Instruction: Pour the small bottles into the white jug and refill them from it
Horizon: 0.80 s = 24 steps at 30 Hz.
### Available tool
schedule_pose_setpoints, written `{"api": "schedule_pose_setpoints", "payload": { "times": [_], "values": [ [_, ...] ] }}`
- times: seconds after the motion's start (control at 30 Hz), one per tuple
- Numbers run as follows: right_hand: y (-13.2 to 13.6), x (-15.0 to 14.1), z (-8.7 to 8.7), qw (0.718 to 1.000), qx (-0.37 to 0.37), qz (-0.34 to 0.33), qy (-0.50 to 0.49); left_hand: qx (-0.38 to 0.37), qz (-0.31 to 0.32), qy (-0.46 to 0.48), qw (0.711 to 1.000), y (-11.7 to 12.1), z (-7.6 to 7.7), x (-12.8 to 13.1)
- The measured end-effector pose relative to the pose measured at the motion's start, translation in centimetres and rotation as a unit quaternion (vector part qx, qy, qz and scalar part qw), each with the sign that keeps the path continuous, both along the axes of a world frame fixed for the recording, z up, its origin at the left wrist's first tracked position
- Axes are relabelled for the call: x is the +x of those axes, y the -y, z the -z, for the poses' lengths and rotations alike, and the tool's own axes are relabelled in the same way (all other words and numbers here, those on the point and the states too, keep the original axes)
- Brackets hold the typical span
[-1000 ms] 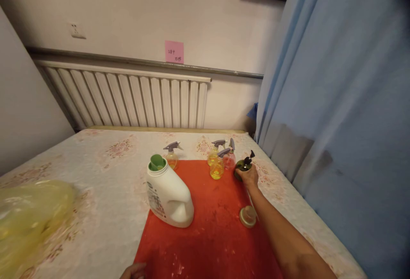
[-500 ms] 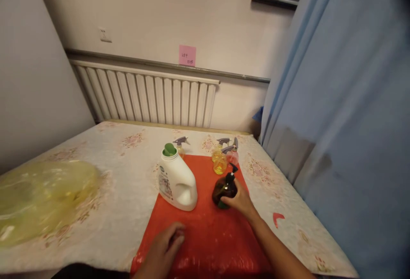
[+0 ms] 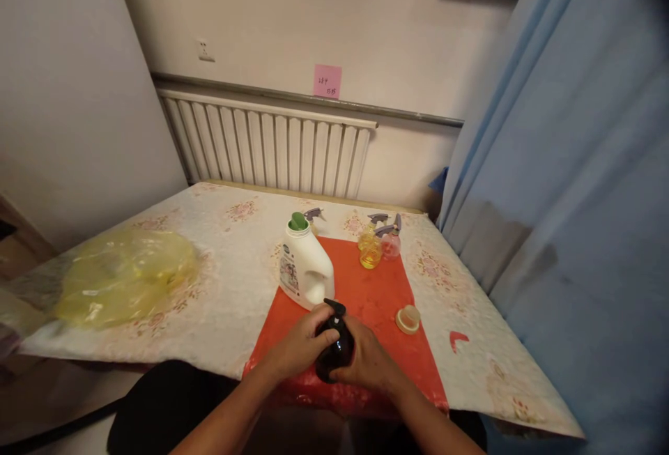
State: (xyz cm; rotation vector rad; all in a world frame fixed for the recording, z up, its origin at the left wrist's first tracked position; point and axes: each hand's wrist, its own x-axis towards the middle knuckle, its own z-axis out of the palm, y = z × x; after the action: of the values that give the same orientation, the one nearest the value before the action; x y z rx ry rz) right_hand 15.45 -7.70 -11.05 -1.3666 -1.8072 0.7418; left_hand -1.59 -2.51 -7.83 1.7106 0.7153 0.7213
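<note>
A dark pump bottle [image 3: 339, 352] with a black pump head is held upright near the front edge of the red mat [image 3: 366, 295]. My right hand [image 3: 363, 357] wraps round its body from the right. At the pump collar, my left hand [image 3: 308, 340] grips from the left with thumb and fingers. Just behind stands a white detergent jug [image 3: 307, 267], its mouth open with a green piece [image 3: 298, 221] sticking out. A pale translucent cap [image 3: 408, 319] lies on the mat's right side.
Yellow spray bottles [image 3: 370, 253] and a pink spray bottle [image 3: 391, 244] stand at the mat's far right corner. Another sprayer [image 3: 313, 215] is partly behind the jug. A yellow plastic bag [image 3: 125, 277] lies left on the flowered tablecloth [image 3: 230, 302]. A blue curtain [image 3: 564, 197] hangs at right.
My right hand has brought the dark pump bottle closer to me, leftward on the mat. My left hand has come up and taken hold of its top. The pale cap now shows.
</note>
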Motion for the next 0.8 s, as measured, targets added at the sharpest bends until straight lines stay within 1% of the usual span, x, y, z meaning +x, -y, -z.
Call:
{"api": "schedule_pose_setpoints", "payload": {
  "times": [0.07,0.17,0.23,0.33,0.43,0.57,0.7,0.8],
  "values": [
    [0.2,-0.2,0.2,1.0,0.001,-0.005,0.0,-0.026,0.001,-0.001,1.0,0.3,0.1,-0.1],
    [0.6,-0.5,0.3,1.0,-0.001,-0.016,-0.001,-0.05,-0.039,0.014,0.998,0.7,0.7,0.0],
    [0.7,-0.7,0.2,1.0,-0.005,-0.017,0.002,-0.036,-0.071,0.019,0.997,0.9,0.9,0.1],
    [0.7,-0.9,0.4,1.0,0.005,-0.018,0.007,-0.005,-0.104,0.043,0.994,1.0,0.7,0.3],
    [0.5,-0.7,1.3,1.0,0.014,-0.019,0.01,-0.008,-0.114,0.091,0.989,0.8,0.2,0.2],
    [-0.1,-0.1,2.9,1.0,0.02,-0.003,0.021,-0.033,-0.131,0.134,0.982,0.1,-0.9,-0.2],
    [-0.6,0.2,4.2,0.999,0.019,0.011,0.033,-0.061,-0.142,0.168,0.974,-0.3,-2.4,-0.4],
    [-0.8,0.2,4.6,0.999,0.021,0.012,0.036,-0.052,-0.146,0.183,0.971,-0.3,-3.7,-0.5]
  ]
}}
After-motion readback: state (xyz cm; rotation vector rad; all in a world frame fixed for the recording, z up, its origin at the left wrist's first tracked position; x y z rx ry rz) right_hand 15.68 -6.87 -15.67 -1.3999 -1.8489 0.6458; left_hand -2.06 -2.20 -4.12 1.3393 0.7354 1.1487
